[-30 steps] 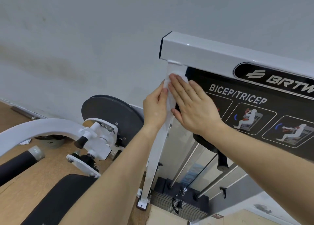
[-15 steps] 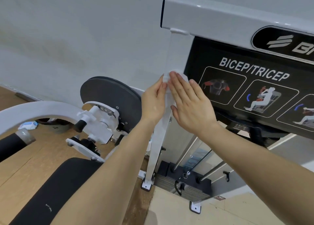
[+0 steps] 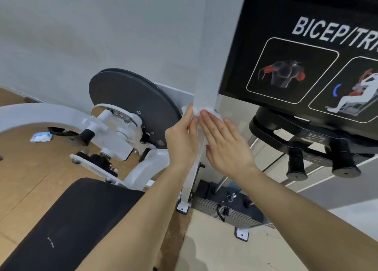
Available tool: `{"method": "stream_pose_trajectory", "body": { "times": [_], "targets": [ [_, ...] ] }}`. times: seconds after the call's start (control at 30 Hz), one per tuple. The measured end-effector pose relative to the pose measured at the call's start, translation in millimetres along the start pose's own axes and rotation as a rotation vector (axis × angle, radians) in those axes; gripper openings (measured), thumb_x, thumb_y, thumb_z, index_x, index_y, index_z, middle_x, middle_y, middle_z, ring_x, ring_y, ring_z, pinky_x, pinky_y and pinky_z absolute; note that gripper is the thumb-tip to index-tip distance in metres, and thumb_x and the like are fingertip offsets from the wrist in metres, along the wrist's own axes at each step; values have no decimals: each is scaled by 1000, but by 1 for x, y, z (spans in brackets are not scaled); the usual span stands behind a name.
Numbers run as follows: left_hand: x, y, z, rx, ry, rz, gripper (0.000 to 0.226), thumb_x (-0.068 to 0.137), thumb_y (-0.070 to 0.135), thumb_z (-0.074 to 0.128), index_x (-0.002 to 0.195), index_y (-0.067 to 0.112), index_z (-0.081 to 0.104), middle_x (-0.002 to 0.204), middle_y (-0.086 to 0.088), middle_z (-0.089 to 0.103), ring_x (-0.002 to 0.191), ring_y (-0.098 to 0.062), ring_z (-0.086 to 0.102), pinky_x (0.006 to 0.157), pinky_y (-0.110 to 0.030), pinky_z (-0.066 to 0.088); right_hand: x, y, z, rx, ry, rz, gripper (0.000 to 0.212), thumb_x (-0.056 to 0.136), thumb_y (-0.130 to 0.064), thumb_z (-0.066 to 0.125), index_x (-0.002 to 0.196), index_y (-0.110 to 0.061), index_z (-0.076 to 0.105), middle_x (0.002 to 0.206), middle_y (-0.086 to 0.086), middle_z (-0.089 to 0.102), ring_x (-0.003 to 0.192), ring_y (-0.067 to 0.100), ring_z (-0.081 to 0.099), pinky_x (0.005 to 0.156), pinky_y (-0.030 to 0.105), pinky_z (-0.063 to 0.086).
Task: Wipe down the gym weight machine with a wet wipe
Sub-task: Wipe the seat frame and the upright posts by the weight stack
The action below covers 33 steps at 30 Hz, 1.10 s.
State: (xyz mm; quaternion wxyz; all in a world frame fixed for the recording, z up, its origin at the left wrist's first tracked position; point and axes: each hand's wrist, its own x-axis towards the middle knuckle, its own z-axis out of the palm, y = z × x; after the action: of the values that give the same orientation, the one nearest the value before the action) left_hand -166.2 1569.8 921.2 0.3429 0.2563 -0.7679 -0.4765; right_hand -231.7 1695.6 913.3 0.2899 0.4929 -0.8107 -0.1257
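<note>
L hand (image 3: 182,139) + R hand (image 3: 225,146) press wipe (image 3: 215,113) against machine post (image 3: 206,66).

The white post (image 3: 204,66) lay open below the left grip (image 3: 181,139) and right grip (image 3: 225,146), down to its bolted foot (image 3: 183,207) on the floor (image 3: 225,250). On its left, the black disc (image 3: 131,105) and white pivot bracket (image 3: 114,127) crowded close, leaving only a narrow gap. On its right, the black placard (image 3: 286,45) stood just beside the post above the grips. Black knobs (image 3: 296,166) hung beneath it, with open space between them and the post. The weight stack (image 3: 229,211) blocked the post's base on the right and the black pad (image 3: 71,219) the near left. The wall (image 3: 102,25) closed in behind.
</note>
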Motion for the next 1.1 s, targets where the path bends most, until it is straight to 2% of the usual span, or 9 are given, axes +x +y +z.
{"method": "stream_pose_trajectory", "body": {
  "times": [0.13,0.27,0.43,0.53,0.6,0.73,0.83,0.93,1.1],
  "targets": [
    [-6,-1,0,-125,109,-39,30,95,17,69,122,28,71,95,22,72,90,3,69,84,-21,57,-12,5,13,111,-35,-42,82,96,-30,39,158,-2,-7,165,15,-20,154,27,-11,126,43,1],
    [-5,7,-6,-93,156,-58,18,91,15,73,104,28,70,91,22,68,89,4,65,80,-15,53,-21,-5,11,376,-79,164,92,93,-32,48,155,0,-12,163,20,-22,154,27,0,125,41,12],
    [7,21,-7,35,196,59,20,87,15,76,88,28,61,88,17,58,83,-4,60,71,-10,47,1,-20,7,693,-123,305,89,101,-45,37,154,-10,-25,161,10,-31,153,20,-17,126,38,-1],
    [1,22,-6,84,164,100,17,87,23,78,88,31,63,90,15,57,84,-1,57,70,-12,47,7,-36,5,807,-33,427,78,100,-50,20,156,-13,-19,165,7,-24,155,24,-8,126,40,6],
    [-3,21,-4,124,147,114,12,86,27,78,87,31,66,91,14,59,80,0,56,68,-13,46,8,-43,3,883,85,578,68,103,-48,20,160,-15,5,164,7,6,149,32,22,119,42,31],
    [-2,26,-4,163,130,82,5,88,30,76,89,31,71,84,15,63,75,2,57,67,-16,47,19,-42,-2,1121,272,775,55,106,-44,30,149,-14,46,121,5,46,109,19,50,92,37,50],
    [-4,30,-5,127,118,50,7,91,28,73,91,33,69,82,21,66,74,3,62,68,-17,51,28,-42,-10,1333,329,925,47,105,-33,49,148,-14,46,118,0,52,103,10,57,91,23,51],
    [-10,28,-4,59,102,92,7,94,19,70,98,25,71,89,17,70,82,2,66,75,-19,56,33,-42,-18,1442,443,1070,38,102,-22,56,139,-16,51,122,-3,61,108,7,60,93,24,52],
    [-22,10,-5,279,117,424,35,94,-4,59,126,6,68,129,-7,62,115,-8,56,94,-19,49,20,-48,-13,1475,439,766,50,104,-17,38,153,-14,34,157,6,41,146,16,36,118,36,34]
  ]
}}
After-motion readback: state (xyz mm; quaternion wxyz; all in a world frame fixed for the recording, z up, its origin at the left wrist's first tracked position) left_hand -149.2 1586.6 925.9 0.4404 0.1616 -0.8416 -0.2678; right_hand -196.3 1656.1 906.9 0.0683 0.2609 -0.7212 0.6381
